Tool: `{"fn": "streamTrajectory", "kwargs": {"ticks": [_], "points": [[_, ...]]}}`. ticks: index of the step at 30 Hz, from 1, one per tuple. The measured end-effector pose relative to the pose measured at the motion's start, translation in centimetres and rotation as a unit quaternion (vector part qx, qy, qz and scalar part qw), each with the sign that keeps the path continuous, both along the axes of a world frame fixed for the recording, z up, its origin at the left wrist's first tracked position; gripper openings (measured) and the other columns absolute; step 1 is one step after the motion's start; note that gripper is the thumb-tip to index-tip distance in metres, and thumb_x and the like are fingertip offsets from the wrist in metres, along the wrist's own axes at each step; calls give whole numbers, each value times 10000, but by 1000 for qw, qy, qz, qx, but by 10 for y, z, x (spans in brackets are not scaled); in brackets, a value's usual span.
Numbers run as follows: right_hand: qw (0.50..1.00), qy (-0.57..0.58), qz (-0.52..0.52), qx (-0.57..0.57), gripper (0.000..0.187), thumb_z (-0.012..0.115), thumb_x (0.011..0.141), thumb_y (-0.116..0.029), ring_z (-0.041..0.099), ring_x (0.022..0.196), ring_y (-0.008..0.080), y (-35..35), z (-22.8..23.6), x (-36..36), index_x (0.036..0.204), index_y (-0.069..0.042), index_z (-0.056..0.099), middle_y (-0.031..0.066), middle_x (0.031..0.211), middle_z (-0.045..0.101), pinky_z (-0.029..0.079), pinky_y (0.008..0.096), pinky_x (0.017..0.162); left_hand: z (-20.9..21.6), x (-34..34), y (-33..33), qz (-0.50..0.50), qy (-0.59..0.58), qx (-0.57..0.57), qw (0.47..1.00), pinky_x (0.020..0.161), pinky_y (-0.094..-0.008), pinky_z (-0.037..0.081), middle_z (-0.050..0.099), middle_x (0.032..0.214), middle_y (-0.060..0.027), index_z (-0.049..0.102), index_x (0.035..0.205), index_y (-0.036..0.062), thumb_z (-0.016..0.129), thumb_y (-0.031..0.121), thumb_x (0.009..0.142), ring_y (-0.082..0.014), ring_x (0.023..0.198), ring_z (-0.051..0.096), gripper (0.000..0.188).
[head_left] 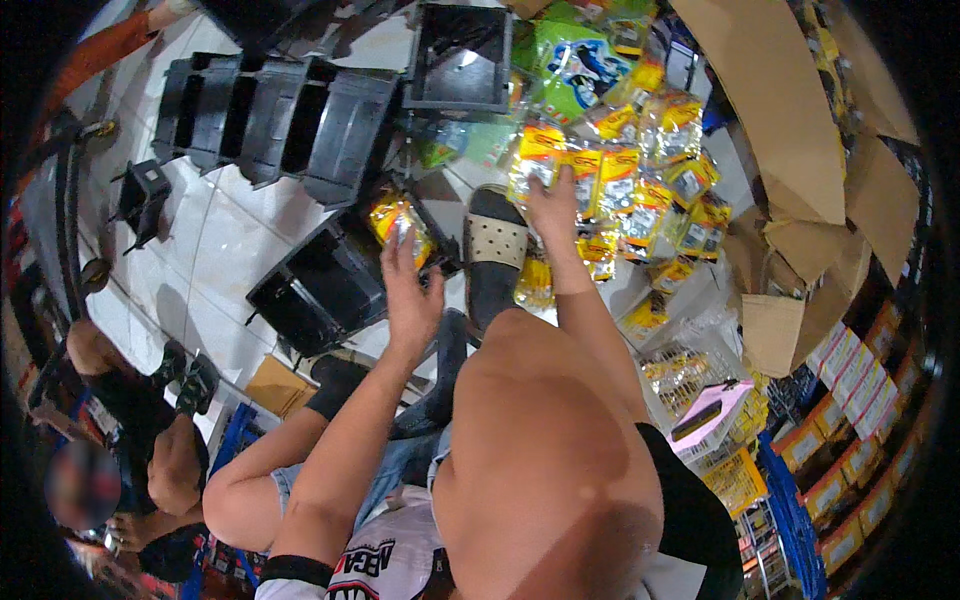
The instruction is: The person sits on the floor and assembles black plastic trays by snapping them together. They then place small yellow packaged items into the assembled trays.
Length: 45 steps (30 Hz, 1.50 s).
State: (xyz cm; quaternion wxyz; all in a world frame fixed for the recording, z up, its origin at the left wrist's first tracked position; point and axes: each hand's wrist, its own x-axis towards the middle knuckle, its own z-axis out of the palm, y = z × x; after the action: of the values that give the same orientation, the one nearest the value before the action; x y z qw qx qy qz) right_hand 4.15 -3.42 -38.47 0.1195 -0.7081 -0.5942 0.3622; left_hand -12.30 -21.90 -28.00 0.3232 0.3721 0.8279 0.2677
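Note:
My left hand (411,290) reaches over a black plastic bin (322,285) on the floor. Its fingers are stretched out, with the tips against a yellow packet (398,222) at the bin's far right end. To the right, beyond my dark clog with a light perforated band (497,243), my right hand (553,210) is at a pile of clear packets with yellow headers (640,195). Its thumb and fingers close on a yellow-topped packet (540,148) at the pile's left side. What hangs inside the packets is too small to name.
Several black bins (285,120) lie joined in a row at far left, beside another black bin (460,60). A green bag (580,65) lies beyond the pile. Open cardboard (770,100) and a wire basket (690,385) stand right. Another person (130,440) sits at left.

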Motion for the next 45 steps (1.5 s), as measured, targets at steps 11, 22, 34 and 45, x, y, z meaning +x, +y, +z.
{"fn": "streamTrajectory", "kwargs": {"ticks": [11, 22, 34, 45], "points": [[779, 458, 159, -398, 685, 661, 996, -111, 524, 1292, 187, -48, 145, -3, 1570, -71, 288, 135, 1428, 553, 437, 370, 1088, 40, 7, 0, 185, -508, 55, 840, 1124, -365, 429, 540, 1452, -116, 322, 1545, 35, 802, 17, 849, -212, 1314, 544, 845], [774, 211, 596, -28, 253, 600, 972, -82, 683, 947, 375, -18, 98, -82, 1209, -8, 646, 185, 1072, 700, 552, 442, 850, 86, 2, -119, 301, -416, -100, 853, 982, -342, 529, 709, 1210, -85, 596, 1314, -1, 725, -31, 826, -186, 1091, 681, 505], [878, -4, 426, -217, 838, 789, 833, -208, 700, 1065, 382, -104, 6, -153, 1504, -3, 330, 279, 1191, 684, 564, 440, 892, 110, -3, -180, 525, -353, 70, 771, 972, -343, 531, 717, 1182, -106, 601, 1278, 4, 693, -27, 848, -203, 1052, 701, 441], [738, -87, 666, -68, 503, 794, 818, -283, 696, 1032, 388, -82, 69, -148, 1238, -38, 662, 231, 1008, 715, 541, 459, 928, 97, -11, -192, 502, -306, 114, 801, 955, -341, 528, 734, 1150, -139, 609, 1263, -43, 726, 13, 858, -208, 1047, 706, 425]]}}
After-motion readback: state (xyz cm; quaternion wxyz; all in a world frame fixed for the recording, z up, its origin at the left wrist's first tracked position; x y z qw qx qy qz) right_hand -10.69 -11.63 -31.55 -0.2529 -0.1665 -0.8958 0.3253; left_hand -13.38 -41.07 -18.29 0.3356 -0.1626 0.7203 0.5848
